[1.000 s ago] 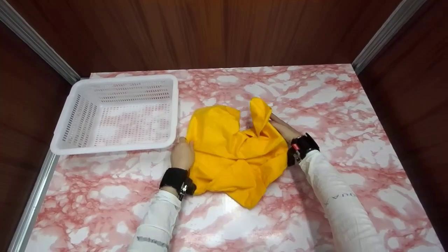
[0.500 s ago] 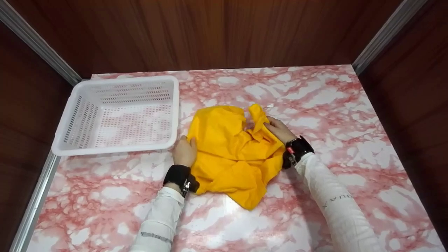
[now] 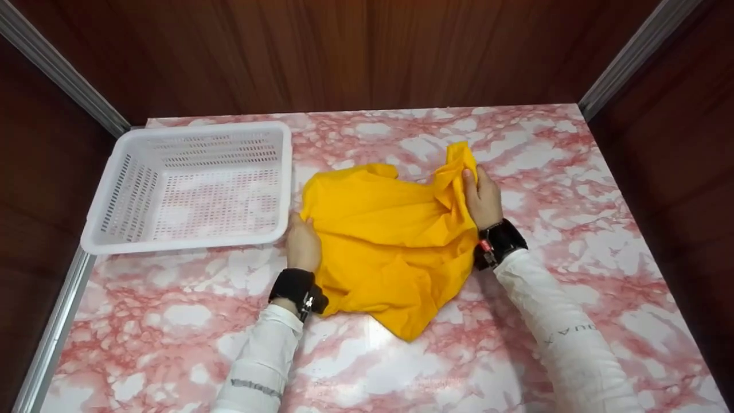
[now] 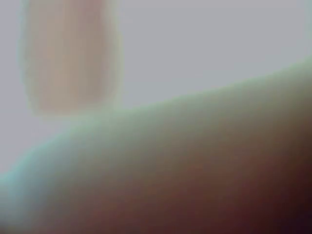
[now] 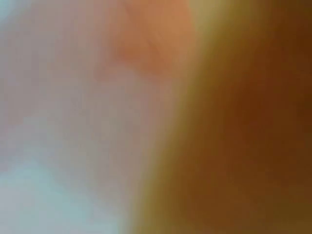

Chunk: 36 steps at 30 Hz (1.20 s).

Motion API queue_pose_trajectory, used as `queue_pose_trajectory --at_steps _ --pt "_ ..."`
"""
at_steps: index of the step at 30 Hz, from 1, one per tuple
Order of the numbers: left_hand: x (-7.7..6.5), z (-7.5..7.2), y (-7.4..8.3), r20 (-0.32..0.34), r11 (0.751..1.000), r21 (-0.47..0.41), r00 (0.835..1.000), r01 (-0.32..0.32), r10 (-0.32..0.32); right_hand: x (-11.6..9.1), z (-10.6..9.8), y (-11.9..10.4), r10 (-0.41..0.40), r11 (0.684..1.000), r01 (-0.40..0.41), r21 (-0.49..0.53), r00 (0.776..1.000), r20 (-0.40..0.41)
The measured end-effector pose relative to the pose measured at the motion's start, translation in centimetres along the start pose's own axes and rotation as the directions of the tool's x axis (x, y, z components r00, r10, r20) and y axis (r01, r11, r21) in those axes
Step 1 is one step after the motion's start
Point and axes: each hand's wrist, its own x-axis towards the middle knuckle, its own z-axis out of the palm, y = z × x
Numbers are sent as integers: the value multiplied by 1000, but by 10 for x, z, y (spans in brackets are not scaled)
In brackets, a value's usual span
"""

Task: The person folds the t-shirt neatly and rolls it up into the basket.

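A crumpled yellow cloth [image 3: 378, 241] lies spread between my two hands on the tabletop in the head view, with one corner pointing toward me. My left hand [image 3: 304, 244] pinches its left edge, close to the basket's near right corner. On the far right, my right hand [image 3: 484, 198] grips a gathered part of the cloth, thumb on top, and a short end sticks up past the fingers. Both wrist views are badly blurred. A yellow-brown area of cloth [image 5: 234, 146] fills the right side of the right wrist view.
A white perforated plastic basket [image 3: 287, 189] stands on the left of the red-and-white marbled table [image 3: 545, 149], with nothing in it. Dark wooden panels [image 3: 367, 57] with metal corner rails close off the back and both sides.
My right hand has shifted right, drawing the gathered end of the cloth outward and closing the gap at its far edge. The left hand stays at the left edge, barely moved.
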Motion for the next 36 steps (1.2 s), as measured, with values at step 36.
queue_pose_trajectory --at_steps 36 --pt "-22 -28 10 116 941 320 990 -114 80 -9 -105 43 677 667 -410 -622 682 276"
